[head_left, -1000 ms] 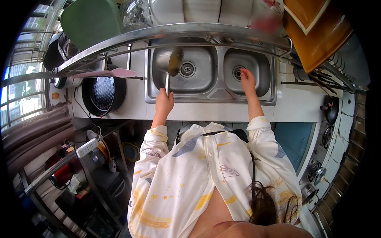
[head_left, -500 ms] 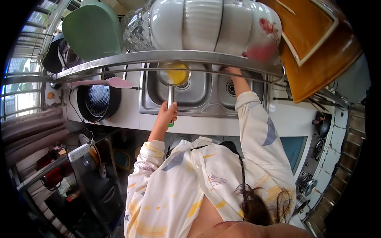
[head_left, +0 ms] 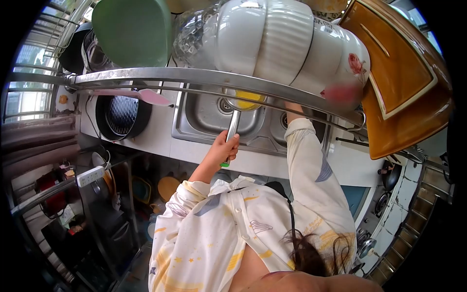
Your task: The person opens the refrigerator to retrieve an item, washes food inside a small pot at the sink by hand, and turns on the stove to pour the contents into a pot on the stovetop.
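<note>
My left hand [head_left: 227, 147] is closed round the metal handle of a ladle-like pan [head_left: 248, 100] with something yellow in its bowl. The handle has a green end below my fingers. The bowl is over the sink [head_left: 194, 114], near the divider between its two basins, and the rack rail partly covers it. My right forearm reaches toward the right basin, with only the wrist [head_left: 294, 111] showing. The rack and the dishes hide my right hand's fingers.
A metal rack [head_left: 170, 74] crosses above the sink, bearing a green board [head_left: 131, 34], white bowls [head_left: 287, 39] and brown dishes [head_left: 404, 73]. A black pan [head_left: 121, 117] stands left of the sink, below a pink utensil [head_left: 153, 97]. A power strip [head_left: 91, 176] is at the lower left.
My left hand has moved right with the pan, from the left basin toward the divider. My right hand has reached forward and gone out of sight behind the rack. The view has shifted too.
</note>
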Tool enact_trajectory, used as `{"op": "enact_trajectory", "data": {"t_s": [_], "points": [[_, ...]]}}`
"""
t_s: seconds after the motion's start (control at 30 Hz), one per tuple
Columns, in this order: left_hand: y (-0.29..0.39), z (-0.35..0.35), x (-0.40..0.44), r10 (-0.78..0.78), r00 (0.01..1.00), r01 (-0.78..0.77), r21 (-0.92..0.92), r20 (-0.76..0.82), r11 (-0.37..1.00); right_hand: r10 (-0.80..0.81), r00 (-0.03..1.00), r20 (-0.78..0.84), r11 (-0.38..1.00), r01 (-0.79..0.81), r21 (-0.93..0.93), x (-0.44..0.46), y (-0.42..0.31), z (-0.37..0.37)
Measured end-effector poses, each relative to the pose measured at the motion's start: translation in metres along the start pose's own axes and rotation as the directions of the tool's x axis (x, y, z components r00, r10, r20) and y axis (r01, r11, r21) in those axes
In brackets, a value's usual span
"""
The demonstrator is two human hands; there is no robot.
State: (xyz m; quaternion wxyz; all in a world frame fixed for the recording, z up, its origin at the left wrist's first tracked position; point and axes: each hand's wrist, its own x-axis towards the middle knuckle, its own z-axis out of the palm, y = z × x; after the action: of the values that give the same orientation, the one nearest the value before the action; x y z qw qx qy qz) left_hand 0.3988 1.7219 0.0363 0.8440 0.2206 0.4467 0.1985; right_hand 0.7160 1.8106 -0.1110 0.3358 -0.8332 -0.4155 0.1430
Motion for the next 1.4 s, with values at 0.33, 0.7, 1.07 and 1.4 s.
{"op": "enact_trajectory", "data": {"t_s": [0.33, 0.7, 1.07, 1.4], "points": [[-0.002, 0.0, -0.005, 0.017, 1.0, -0.018, -0.006, -0.01, 1.0, -0.014, 1.0, 0.014, 1.0, 0.014, 0.005, -0.007, -0.004, 0.002], [-0.003, -0.003, -0.004, 0.002, 1.0, -0.002, 0.013, -0.015, 1.0, -0.024, 1.0, 0.019, 1.0, 0.024, 0.011, -0.006, 0.0, -0.002], [-0.012, -0.007, 0.01, -0.055, 0.998, 0.055, -0.003, -0.04, 0.998, -0.014, 1.0, 0.028, 1.0, 0.014, 0.016, -0.008, 0.014, -0.014], [-0.022, -0.018, 0.02, -0.159, 0.986, 0.166, -0.164, 0.053, 0.973, -0.002, 1.0, 0.02, 1.0, 0.001, 0.02, -0.013, 0.02, -0.023]]}}
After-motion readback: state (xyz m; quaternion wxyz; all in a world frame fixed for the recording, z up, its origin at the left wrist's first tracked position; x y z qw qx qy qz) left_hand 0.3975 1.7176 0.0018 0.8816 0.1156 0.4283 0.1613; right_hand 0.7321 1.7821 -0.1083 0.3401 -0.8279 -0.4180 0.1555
